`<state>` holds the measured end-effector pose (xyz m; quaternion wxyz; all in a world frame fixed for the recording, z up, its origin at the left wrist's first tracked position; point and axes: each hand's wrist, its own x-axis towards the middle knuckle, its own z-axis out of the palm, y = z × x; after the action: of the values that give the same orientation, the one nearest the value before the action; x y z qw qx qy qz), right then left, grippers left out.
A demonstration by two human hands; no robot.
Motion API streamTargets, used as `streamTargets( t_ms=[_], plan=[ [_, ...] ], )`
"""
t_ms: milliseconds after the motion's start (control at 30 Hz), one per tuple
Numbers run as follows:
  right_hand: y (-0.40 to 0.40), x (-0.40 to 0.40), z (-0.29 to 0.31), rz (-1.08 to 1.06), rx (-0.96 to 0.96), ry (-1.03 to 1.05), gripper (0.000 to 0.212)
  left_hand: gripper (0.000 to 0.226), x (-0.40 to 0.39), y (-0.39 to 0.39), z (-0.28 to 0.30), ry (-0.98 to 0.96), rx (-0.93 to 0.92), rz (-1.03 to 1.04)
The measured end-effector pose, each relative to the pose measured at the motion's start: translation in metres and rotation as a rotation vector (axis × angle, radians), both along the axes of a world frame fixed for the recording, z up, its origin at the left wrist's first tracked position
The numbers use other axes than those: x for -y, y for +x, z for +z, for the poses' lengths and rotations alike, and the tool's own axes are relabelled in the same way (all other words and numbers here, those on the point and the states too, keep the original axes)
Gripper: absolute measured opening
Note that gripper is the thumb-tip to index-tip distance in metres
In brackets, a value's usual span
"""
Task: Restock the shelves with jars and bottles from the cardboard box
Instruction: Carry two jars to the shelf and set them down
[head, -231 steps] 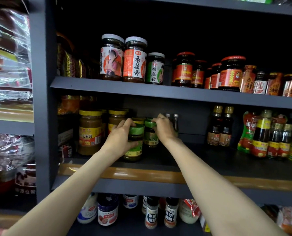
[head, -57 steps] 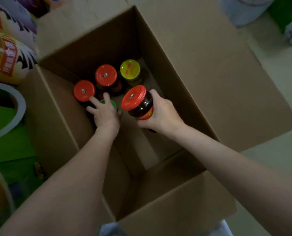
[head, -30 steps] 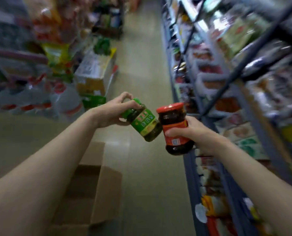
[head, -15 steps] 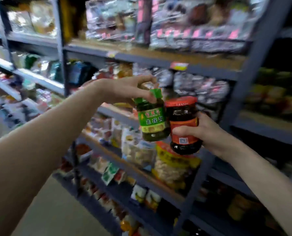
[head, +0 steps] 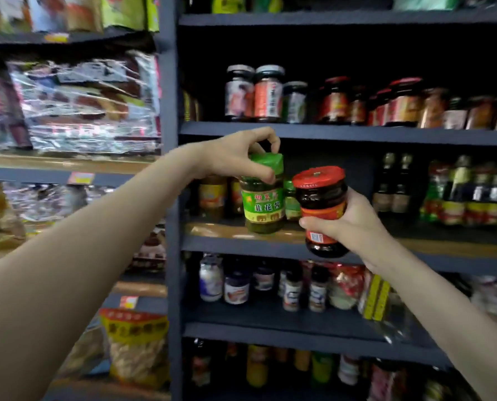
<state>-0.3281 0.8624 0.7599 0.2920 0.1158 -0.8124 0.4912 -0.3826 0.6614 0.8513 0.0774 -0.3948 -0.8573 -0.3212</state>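
Note:
My left hand (head: 241,156) grips a green-lidded jar (head: 263,204) by its cap; the jar has a green and yellow label and hangs upright in front of the middle shelf (head: 429,246). My right hand (head: 348,224) holds a red-lidded jar (head: 322,209) of dark sauce around its lower half, just right of the green jar and almost touching it. Both jars are in the air at the shelf's front edge. Behind them on that shelf stand yellow-lidded jars (head: 212,195) and another green-labelled jar (head: 292,204). The cardboard box is out of view.
Soy sauce bottles (head: 392,186) and green-necked bottles (head: 467,195) fill the right of the middle shelf. The shelf above carries a row of sauce jars (head: 267,94). Spice shakers (head: 305,287) stand on the shelf below. Wrapped packets (head: 76,102) fill the left bay beyond a dark upright post (head: 170,198).
My view has swung from the aisle and snack bay to face the jar shelves. Both hands still hold their jars, now raised in front of the middle shelf.

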Motion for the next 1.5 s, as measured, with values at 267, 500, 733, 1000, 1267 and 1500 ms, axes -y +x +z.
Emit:
streamTargets(
  t_ms=[267,500,733,1000,1267,1500],
  plan=[
    [-0.036,-0.114,0.019,-0.164,-0.098,0.211,0.053,0.044,-0.078,-0.057,-0.031,0.026,-0.137,0.139],
    [-0.07,-0.133,0.007,-0.149,-0.076,0.279,0.057,0.038,-0.101,-0.089,-0.027,0.107,-0.118,0.254],
    [-0.094,-0.139,0.011,-0.213,-0.023,0.281,0.052,0.036,-0.115,-0.112,-0.045,0.047,0.03,0.189],
    [-0.105,-0.133,0.007,-0.117,0.052,0.082,0.044,0.041,-0.117,-0.114,-0.042,-0.121,0.087,0.112],
    [-0.108,-0.121,0.002,0.145,0.172,-0.404,0.06,0.047,-0.12,-0.115,-0.047,-0.292,-0.071,0.216],
    [-0.082,-0.117,0.003,0.156,0.092,-0.352,0.063,0.049,-0.131,-0.075,-0.04,-0.021,-0.221,0.118]
  ],
)
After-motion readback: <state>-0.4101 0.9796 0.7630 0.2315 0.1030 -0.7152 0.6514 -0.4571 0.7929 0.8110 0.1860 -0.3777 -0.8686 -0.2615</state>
